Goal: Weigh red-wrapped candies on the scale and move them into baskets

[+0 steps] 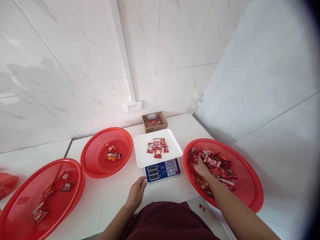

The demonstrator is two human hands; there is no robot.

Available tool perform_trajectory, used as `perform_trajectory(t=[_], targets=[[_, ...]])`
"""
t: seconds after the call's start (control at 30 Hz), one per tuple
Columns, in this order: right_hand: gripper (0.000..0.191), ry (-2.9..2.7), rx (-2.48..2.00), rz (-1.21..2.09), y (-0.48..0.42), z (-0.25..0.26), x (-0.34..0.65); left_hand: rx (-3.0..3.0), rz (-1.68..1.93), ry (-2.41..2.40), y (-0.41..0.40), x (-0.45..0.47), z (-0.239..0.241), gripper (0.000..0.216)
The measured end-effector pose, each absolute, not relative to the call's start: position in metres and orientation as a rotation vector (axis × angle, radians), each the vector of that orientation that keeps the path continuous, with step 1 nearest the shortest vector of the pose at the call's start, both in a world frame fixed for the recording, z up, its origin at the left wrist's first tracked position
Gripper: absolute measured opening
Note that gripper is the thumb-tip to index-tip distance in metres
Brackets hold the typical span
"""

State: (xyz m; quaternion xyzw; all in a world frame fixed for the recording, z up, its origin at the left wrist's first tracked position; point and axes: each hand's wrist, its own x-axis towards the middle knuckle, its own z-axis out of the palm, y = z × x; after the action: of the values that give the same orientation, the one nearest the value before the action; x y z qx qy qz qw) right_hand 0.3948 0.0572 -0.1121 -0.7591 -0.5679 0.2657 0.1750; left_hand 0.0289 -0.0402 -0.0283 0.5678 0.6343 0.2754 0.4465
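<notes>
My right hand (200, 167) reaches into the large red mesh basket (246, 181) on the right. Its fingers close around a red candy packet (194, 156) at the basket's left side; the fingertips are partly hidden among many similar packets. My left hand (137, 192) hovers at the lower left corner of a blue digital scale (163, 170), fingers curled together, with nothing visible in them. On the scale's white tray (141, 155) lie several small wrapped candies (158, 152), mostly red.
Two more red baskets, one in the middle (93, 166) and one at far left (75, 166), contain a few packets each. A small cardboard box (155, 127) with packets stands behind the tray. By the wall lies clear plastic (193, 105). One packet (202, 207) lies below the right basket.
</notes>
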Motion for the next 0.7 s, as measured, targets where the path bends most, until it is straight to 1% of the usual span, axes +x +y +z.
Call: perform_trajectory(t=[0.17, 0.27, 0.33, 0.47, 0.53, 0.7], targets=[[0.032, -1.688, -2.131, 0.940, 0.044, -0.116, 0.390, 1.378, 0.678, 1.587, -0.042, 0.026, -0.030, 0.036], [0.025, -1.724, -2.161, 1.001, 0.034, -0.116, 0.392, 1.378, 0.657, 1.594, -0.042, 0.025, -0.031, 0.035], [0.026, -1.732, -2.188, 0.994, 0.035, -0.114, 0.398, 1.388, 0.632, 1.592, -0.041, 0.026, -0.031, 0.036], [0.041, -1.703, -2.292, 0.821, 0.048, -0.109, 0.418, 1.412, 0.615, 1.573, -0.037, 0.028, -0.032, 0.036], [0.045, -1.698, -2.344, 0.741, 0.050, -0.110, 0.424, 1.418, 0.612, 1.562, -0.037, 0.028, -0.033, 0.036], [0.040, -1.730, -2.362, 0.650, 0.038, -0.121, 0.421, 1.403, 0.577, 1.575, -0.037, 0.026, -0.035, 0.037]])
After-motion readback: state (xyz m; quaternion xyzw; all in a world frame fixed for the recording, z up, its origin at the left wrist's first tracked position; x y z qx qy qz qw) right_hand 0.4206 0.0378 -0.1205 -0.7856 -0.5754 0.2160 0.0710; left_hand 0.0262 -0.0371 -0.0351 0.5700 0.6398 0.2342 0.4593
